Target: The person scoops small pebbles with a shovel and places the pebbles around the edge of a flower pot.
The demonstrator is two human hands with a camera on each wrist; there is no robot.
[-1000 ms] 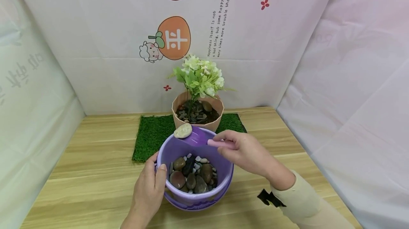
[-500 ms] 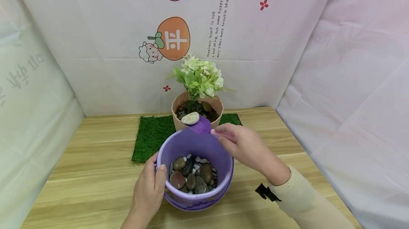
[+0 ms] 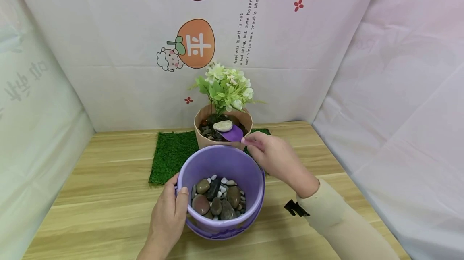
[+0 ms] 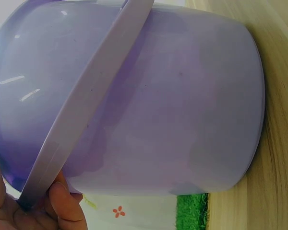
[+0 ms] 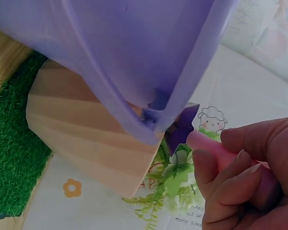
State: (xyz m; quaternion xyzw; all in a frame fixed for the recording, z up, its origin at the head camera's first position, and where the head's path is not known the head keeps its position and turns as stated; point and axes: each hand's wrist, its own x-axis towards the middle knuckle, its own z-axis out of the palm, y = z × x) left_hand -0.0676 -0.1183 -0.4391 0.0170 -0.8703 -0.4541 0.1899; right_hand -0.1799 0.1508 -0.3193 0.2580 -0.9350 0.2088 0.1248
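Note:
My left hand (image 3: 167,213) grips the left side of a purple bucket (image 3: 221,156), its thumb over the rim. In the left wrist view, its fingers (image 4: 67,203) curl by the bucket's lowered handle (image 4: 89,96). Dark stones (image 3: 227,210) and small white pebbles lie inside the bucket. A small shovel with a purple blade (image 3: 233,134) and pink handle (image 5: 213,148) is held in my right hand (image 3: 280,161). On its blade rests a pale flat stone (image 3: 222,126), over the mouth of a peach flowerpot (image 3: 208,142). Dark soil and stones fill the pot.
White-green flowers (image 3: 229,88) stand up from the pot, close behind the shovel. Under the pot lies a green turf mat (image 3: 170,159) on the wooden table (image 3: 108,195). White printed cloth (image 3: 282,58) hangs at the back and both sides.
The right hand has moved the shovel and pale stone forward, from over the bucket's far rim to over the flowerpot. The left hand and bucket have stayed in place.

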